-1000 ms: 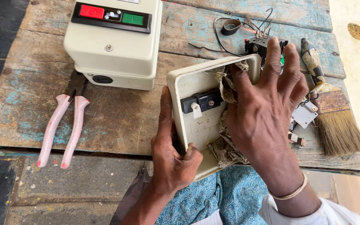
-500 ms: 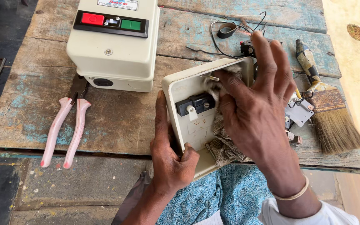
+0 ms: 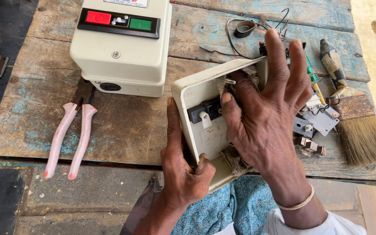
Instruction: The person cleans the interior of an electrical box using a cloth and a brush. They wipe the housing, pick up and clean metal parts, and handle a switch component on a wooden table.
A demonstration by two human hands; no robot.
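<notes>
My left hand (image 3: 180, 162) grips the near left edge of an open cream switch-box cover (image 3: 205, 126), tilted up at the front edge of the wooden table (image 3: 127, 122). My right hand (image 3: 268, 114) presses a frayed grey cloth (image 3: 235, 159) into the cover's inside, fingers spread over its far rim. A black part with a white clip (image 3: 204, 112) shows inside the cover, just left of my right thumb.
A closed cream starter box (image 3: 120, 45) with red and green buttons stands at the back left. Pink-handled pliers (image 3: 70, 135) lie left. A paintbrush (image 3: 353, 113), a green-handled screwdriver (image 3: 312, 76), small grey parts (image 3: 316, 122), black wires and a tape roll (image 3: 244, 28) lie right.
My right hand has slid down and toward me inside the cover with the cloth. The view has shifted slightly; my left hand keeps its grip.
</notes>
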